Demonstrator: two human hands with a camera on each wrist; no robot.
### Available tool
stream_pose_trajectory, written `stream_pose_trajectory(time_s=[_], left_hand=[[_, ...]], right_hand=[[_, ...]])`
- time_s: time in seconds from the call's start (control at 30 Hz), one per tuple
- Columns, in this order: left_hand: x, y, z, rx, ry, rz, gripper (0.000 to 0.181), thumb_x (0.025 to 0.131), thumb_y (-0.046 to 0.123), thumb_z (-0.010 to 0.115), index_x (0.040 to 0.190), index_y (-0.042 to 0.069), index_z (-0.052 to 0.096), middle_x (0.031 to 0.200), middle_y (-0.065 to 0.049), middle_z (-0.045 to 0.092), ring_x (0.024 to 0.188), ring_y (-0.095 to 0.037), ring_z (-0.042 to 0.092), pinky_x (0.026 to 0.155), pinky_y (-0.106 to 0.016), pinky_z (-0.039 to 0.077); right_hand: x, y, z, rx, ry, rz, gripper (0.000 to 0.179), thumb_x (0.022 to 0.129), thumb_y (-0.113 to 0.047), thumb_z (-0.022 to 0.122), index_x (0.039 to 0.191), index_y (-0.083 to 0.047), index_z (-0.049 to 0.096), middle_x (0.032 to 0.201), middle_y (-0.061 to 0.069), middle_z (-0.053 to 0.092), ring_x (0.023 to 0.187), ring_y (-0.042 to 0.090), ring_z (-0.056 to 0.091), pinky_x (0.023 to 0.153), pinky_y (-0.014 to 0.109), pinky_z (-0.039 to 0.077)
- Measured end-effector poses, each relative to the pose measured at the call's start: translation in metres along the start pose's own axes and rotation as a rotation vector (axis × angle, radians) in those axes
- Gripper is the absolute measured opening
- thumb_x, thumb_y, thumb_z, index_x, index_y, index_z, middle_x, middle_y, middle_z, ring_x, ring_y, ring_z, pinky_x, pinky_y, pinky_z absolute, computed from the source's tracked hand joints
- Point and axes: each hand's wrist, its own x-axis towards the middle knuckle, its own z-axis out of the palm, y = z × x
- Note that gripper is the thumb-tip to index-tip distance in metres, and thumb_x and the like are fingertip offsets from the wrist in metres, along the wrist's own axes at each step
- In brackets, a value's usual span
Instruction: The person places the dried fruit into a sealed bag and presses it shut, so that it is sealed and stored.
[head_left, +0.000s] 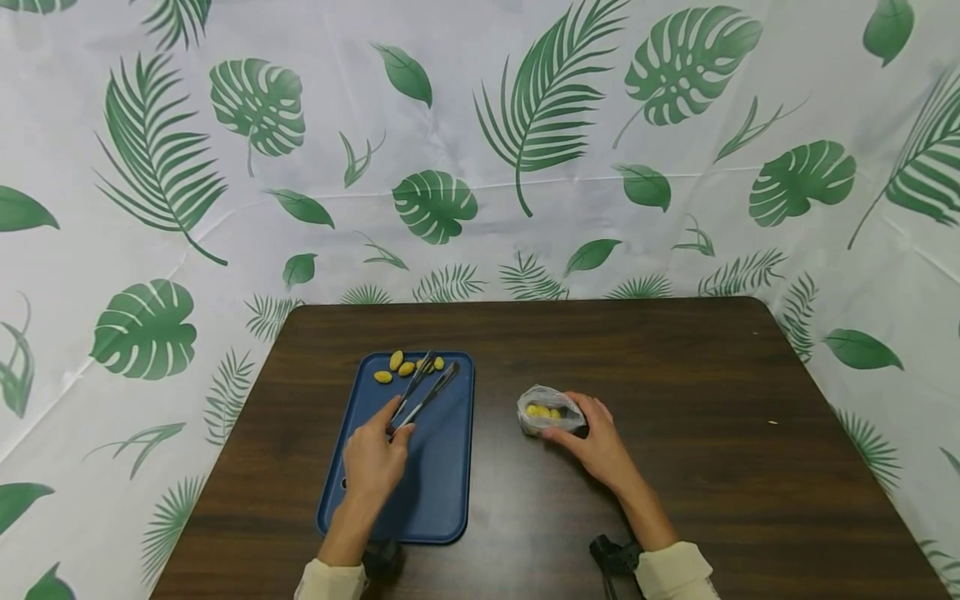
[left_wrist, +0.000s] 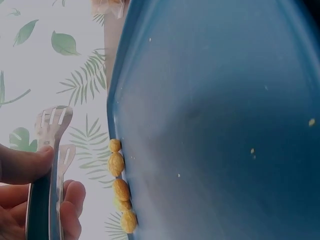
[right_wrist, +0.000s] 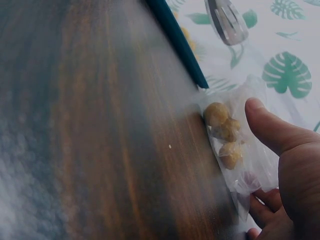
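My left hand [head_left: 372, 458] grips a pair of metal tongs [head_left: 441, 382] with slotted tips, their arms apart, above the blue tray [head_left: 442, 500]. In the left wrist view the thumb presses one arm of the tongs [left_wrist: 52, 127], with fingers curled behind. Several yellow, rough, nut-like pieces [head_left: 396, 361] lie near the tray's far end, some partly hidden by the tongs. To the right of the tray, my right hand [head_left: 600, 442] holds a clear plastic bag [head_left: 531, 398] by its side, thumb in front. The bag's mouth is open, and yellow pieces [right_wrist: 216, 114] show inside.
The dark wooden table [head_left: 675, 350] carries the tray and bag, with bare wood between them. Small crumbs [left_wrist: 252, 151] dot the tray, and a pale scrap [head_left: 772, 422] lies on the table at right. A leaf-patterned cloth [head_left: 540, 233] hangs behind.
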Motion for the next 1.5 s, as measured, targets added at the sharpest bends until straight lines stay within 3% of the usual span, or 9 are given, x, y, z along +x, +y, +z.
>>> stream_pose_trajectory(time_s=[0.43,0.8,1.07,1.5], left_hand=[[0.005,-0.003,-0.001,0.039,-0.022,-0.046,0.05,0.091,0.018,0.078,0.139,0.008,0.066,0.083,-0.011,0.076,0.063,-0.02,0.059,0.065,-0.045,0.049],[0.012,-0.011,0.001,0.081,-0.023,-0.067,0.05,0.092,0.021,0.077,0.14,0.008,0.065,0.085,-0.013,0.077,0.067,-0.026,0.065,0.067,-0.051,0.051],[0.018,-0.013,0.002,0.101,-0.035,-0.06,0.052,0.093,0.023,0.077,0.141,0.008,0.064,0.079,-0.009,0.075,0.063,-0.022,0.063,0.065,-0.049,0.051],[0.027,-0.02,0.007,0.133,-0.05,-0.054,0.051,0.094,0.022,0.076,0.141,0.008,0.063,0.112,-0.022,0.076,0.087,-0.041,0.073,0.075,-0.059,0.053]], right_hand=[[0.0,0.001,0.0,-0.003,-0.002,0.006,0.075,0.086,-0.044,0.083,0.148,-0.015,0.051,0.15,0.014,0.054,0.155,0.049,0.016,0.118,0.074,0.016],[0.0,0.0,0.0,-0.001,-0.007,0.012,0.075,0.086,-0.044,0.083,0.148,-0.014,0.051,0.15,0.015,0.054,0.155,0.049,0.015,0.117,0.075,0.016],[0.001,0.002,0.0,-0.005,0.0,0.003,0.074,0.085,-0.043,0.084,0.146,-0.015,0.053,0.146,0.013,0.057,0.152,0.047,0.022,0.114,0.072,0.023],[0.002,0.002,0.0,0.0,0.005,-0.012,0.073,0.085,-0.041,0.084,0.146,-0.014,0.053,0.146,0.014,0.057,0.153,0.048,0.021,0.117,0.073,0.018]])
